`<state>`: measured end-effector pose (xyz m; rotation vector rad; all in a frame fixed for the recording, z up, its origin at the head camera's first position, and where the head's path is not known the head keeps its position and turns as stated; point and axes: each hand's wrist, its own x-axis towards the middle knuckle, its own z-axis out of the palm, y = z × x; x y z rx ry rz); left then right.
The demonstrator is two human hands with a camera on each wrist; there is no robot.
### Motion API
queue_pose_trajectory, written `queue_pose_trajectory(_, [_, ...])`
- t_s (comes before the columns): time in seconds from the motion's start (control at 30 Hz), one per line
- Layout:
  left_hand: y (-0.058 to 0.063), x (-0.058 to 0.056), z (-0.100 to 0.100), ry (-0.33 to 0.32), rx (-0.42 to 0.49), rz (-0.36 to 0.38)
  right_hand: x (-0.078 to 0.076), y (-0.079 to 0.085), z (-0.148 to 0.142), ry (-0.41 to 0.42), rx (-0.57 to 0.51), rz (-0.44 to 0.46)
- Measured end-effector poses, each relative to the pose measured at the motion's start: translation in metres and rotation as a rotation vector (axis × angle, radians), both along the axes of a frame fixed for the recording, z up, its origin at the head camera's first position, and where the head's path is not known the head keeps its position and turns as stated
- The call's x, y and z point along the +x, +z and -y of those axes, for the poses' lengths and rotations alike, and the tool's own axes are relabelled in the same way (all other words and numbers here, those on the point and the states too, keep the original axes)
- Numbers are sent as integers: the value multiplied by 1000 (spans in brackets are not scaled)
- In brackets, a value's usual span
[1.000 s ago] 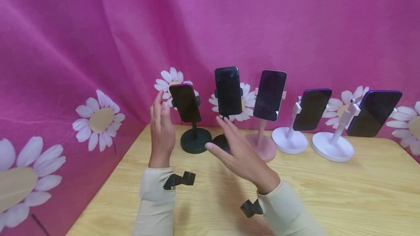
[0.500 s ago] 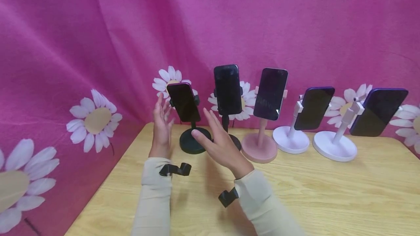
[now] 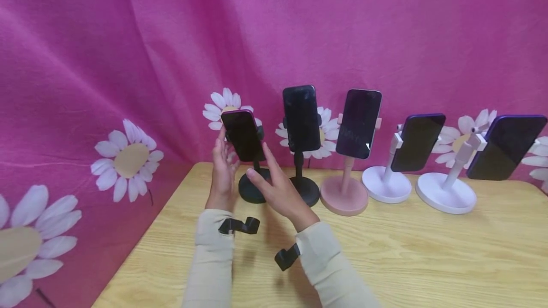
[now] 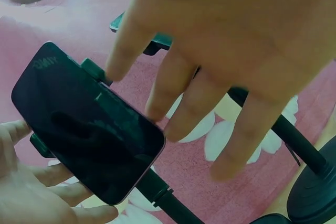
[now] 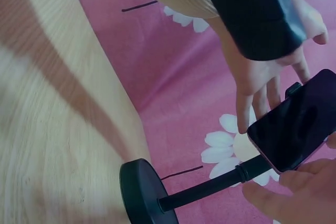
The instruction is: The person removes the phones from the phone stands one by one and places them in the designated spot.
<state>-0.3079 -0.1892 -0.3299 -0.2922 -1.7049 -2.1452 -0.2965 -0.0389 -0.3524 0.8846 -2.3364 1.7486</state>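
Note:
A dark-screened phone (image 3: pixel 242 134) with a magenta edge sits tilted in the clamp of a black phone stand (image 3: pixel 249 190), leftmost of a row. My left hand (image 3: pixel 222 175) is beside the phone's left edge, its fingers extended and partly behind it. On the other side, my right hand (image 3: pixel 280 191) has its fingers straight, fingertips at the lower right edge. In the left wrist view, the left hand (image 4: pixel 31 192) reaches along the phone (image 4: pixel 89 124), while the right hand (image 4: pixel 236 35) spreads over the upper right. The right wrist view shows both hands around the phone (image 5: pixel 296 119).
Right of it stand a second black stand with a phone (image 3: pixel 301 118), a pink stand (image 3: pixel 344 196) with another, and two white stands (image 3: pixel 387 187) holding blue-edged phones. They line the back of the wooden table (image 3: pixel 406 260), against a pink daisy-printed cloth (image 3: pixel 385 27).
The right hand has moved left, from before the second stand to the leftmost phone's right side. The left hand has come in from the left to that phone's edge.

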Motion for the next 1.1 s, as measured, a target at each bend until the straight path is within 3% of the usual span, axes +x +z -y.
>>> queue_pose_trajectory(0.23, [3, 5, 0, 24, -80, 24, 1, -1, 2, 24, 28, 10])
queue_pose_trajectory(0.5, [7, 5, -3, 64, -247, 25, 1, 2, -2, 36, -17, 30])
queue_pose_trajectory(0.73, [7, 8, -2, 215, -453, 28, 5, 6, -4, 63, 11, 62])
queue_pose_trajectory(0.87, [9, 13, -4, 314, -588, 81, 16, 19, -6, 48, 14, 86])
queue_pose_trajectory(1.1, [20, 22, -7, 424, -743, 94, 36, 40, -8, 35, -17, 105])
